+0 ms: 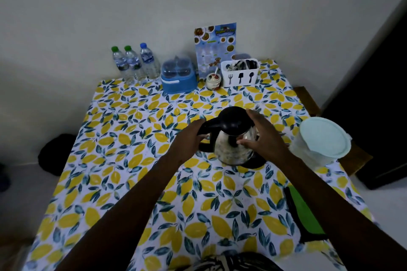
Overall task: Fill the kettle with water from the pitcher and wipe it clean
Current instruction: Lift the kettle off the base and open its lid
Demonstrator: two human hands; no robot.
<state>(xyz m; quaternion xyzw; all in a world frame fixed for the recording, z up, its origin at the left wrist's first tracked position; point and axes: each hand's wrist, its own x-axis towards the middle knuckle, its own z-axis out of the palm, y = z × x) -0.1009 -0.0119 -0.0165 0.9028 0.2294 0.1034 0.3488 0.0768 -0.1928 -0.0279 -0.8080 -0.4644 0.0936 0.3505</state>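
Observation:
A steel kettle [229, 149] with a black lid and black handle stands on its black base in the middle of the table. My left hand [189, 138] is wrapped around the handle on the kettle's left side. My right hand [262, 136] rests against the kettle's right side, fingers spread over the lid edge and the steel body. A clear plastic pitcher [321, 141] with a pale mint lid stands to the right of the kettle, lid closed. A green cloth [304, 213] with a black edge lies near the table's right front, partly under my right forearm.
The table [123, 160] has a lemon-print cover. Along the wall stand three water bottles [134, 64], a blue container [179, 77], a small jar [213, 81], a menu card [214, 46] and a white cutlery holder [240, 73]. A dark bag [57, 154] lies on the floor at left.

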